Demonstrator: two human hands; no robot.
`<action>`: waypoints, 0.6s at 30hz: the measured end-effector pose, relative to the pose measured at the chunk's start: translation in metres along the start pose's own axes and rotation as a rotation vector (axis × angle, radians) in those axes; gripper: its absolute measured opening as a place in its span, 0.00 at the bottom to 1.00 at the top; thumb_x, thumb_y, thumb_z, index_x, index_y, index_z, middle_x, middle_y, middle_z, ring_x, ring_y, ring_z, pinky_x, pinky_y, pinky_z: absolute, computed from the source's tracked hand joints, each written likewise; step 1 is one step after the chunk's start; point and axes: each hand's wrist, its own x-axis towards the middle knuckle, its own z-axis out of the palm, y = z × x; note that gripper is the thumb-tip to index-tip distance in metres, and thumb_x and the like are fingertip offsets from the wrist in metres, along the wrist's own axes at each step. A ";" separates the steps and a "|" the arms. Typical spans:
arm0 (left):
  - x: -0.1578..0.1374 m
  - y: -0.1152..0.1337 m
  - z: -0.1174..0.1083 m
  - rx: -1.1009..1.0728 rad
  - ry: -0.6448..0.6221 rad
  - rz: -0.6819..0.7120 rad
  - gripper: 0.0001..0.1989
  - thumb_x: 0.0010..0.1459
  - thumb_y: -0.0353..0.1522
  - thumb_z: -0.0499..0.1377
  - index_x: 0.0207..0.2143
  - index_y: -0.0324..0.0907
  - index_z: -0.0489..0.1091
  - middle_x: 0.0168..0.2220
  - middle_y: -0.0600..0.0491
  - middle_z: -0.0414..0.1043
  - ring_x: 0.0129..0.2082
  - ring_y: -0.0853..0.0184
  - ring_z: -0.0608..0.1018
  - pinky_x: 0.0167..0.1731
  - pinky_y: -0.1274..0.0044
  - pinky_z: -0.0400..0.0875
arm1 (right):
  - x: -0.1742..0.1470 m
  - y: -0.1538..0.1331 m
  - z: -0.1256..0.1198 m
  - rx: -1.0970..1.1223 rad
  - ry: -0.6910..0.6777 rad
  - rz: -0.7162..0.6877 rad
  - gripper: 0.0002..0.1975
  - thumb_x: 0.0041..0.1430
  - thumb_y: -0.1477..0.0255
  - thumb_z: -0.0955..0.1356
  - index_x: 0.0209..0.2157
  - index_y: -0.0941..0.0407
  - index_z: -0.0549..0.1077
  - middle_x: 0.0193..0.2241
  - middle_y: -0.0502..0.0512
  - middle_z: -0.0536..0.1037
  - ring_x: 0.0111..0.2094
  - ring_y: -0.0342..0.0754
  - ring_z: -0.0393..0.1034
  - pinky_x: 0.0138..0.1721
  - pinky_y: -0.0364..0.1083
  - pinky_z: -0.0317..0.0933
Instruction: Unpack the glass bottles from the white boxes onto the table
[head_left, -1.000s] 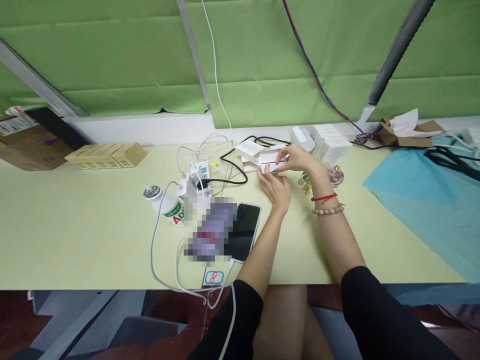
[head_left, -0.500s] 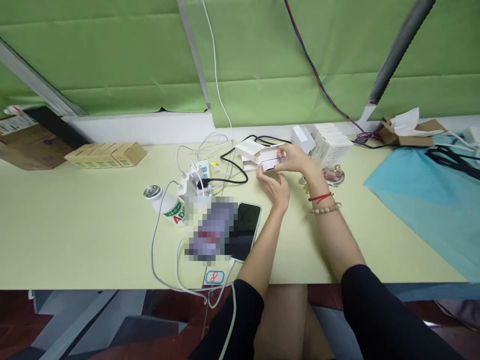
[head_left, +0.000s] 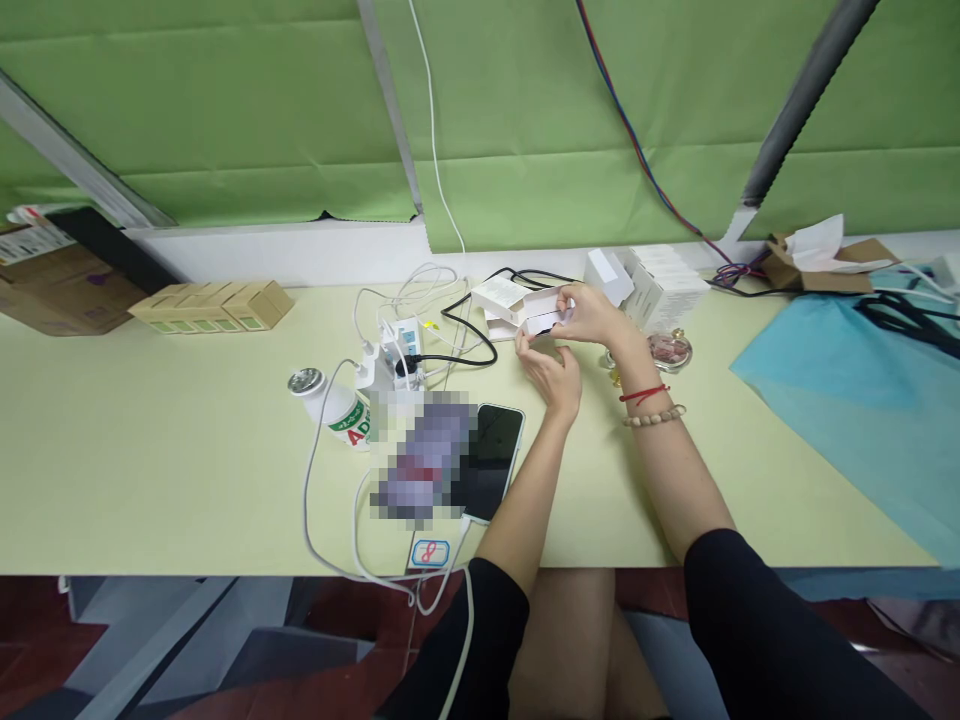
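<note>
Both hands are at a small white paper box (head_left: 541,321) over the back middle of the table. My right hand (head_left: 600,322) pinches its right end between thumb and fingers; a red string and a bead bracelet circle that wrist. From the near side, my left hand (head_left: 553,382) grips the box with curled fingers at its lower left corner. A dark edge shows at the box's near side, too small to make out. Just left of it lies another white carton (head_left: 499,297) with printing on top, partly overlapping it.
A power strip (head_left: 409,345) with chargers and cables is to the left, beside a white bottle (head_left: 330,405). A black-screened phone (head_left: 491,455) lies in front. White boxes (head_left: 664,285) and a glass perfume-like bottle (head_left: 670,350) stand to the right; brown boxes (head_left: 214,306) are far left.
The small white box has tilted slightly in my hands, and the right fingers have shifted a little on it. Otherwise the view has only shifted slightly.
</note>
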 end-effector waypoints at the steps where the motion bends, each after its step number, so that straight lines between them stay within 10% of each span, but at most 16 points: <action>1: 0.000 0.000 0.000 0.004 -0.005 0.001 0.23 0.50 0.22 0.52 0.49 0.38 0.51 0.57 0.37 0.56 0.62 0.60 0.59 0.59 0.65 0.55 | 0.000 0.000 0.001 -0.003 0.016 -0.010 0.12 0.34 0.71 0.68 0.24 0.55 0.61 0.27 0.51 0.66 0.28 0.45 0.57 0.31 0.43 0.52; 18: 0.000 0.006 -0.006 0.070 -0.062 0.022 0.24 0.52 0.22 0.49 0.53 0.40 0.56 0.62 0.39 0.50 0.65 0.61 0.52 0.60 0.64 0.53 | -0.002 -0.003 -0.006 0.082 0.045 0.054 0.07 0.41 0.70 0.66 0.27 0.56 0.70 0.25 0.51 0.73 0.26 0.45 0.64 0.29 0.44 0.55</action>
